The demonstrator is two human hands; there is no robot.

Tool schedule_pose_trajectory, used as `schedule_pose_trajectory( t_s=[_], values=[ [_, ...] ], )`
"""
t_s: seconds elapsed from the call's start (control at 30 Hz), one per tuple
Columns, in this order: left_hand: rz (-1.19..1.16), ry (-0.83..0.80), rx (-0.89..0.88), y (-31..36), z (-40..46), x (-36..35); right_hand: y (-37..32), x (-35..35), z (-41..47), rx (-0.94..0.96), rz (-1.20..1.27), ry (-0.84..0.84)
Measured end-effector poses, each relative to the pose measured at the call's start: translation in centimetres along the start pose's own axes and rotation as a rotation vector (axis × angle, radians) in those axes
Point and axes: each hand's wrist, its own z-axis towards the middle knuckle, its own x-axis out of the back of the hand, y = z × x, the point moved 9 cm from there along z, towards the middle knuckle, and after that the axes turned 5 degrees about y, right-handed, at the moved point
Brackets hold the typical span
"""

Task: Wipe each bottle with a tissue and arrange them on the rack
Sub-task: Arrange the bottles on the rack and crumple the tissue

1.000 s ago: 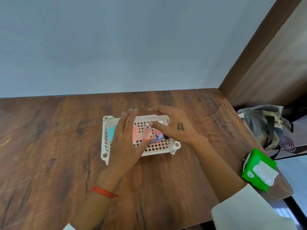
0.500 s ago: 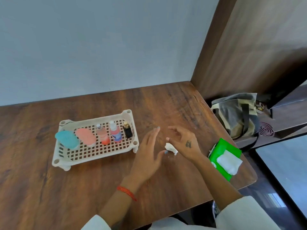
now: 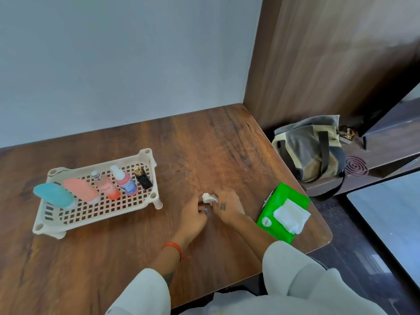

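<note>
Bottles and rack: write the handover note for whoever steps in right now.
Right hand pinches a crumpled tissue over the table. Left hand is beside it with fingers curled; whether it grips the tissue cannot be told.
Five bottles stand in a row on the white rack: teal bottle, salmon bottle, clear bottle with orange base, pink spray bottle, small black bottle.
No bottle is off the rack.
The green tissue pack lies at the table's right edge.
Left, likely: put down the used tissue.
</note>
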Motion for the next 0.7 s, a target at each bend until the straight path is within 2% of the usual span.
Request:
schedule_pose_trajectory(
  t_s=[0.23, 0.4, 0.57, 0.7],
  values=[
    [-0.015, 0.070, 0.010, 1.0, -0.5, -1.1, 1.9, 2.1, -1.1, -0.022, 0.156, 0.045],
    [0.049, 0.092, -0.107, 3.9, -1.0, -3.3, 4.6, 5.5, -3.6, -0.025, 0.298, 0.181],
    [0.033, 0.008, -0.218, 7.7, -2.1, -7.5, 8.7, 9.4, -6.7, -0.093, 0.367, 0.318],
    [0.042, -0.122, -0.306, 10.7, -3.5, -12.2, 13.0, 12.7, -9.5, -0.206, 0.354, 0.425]
  ],
)
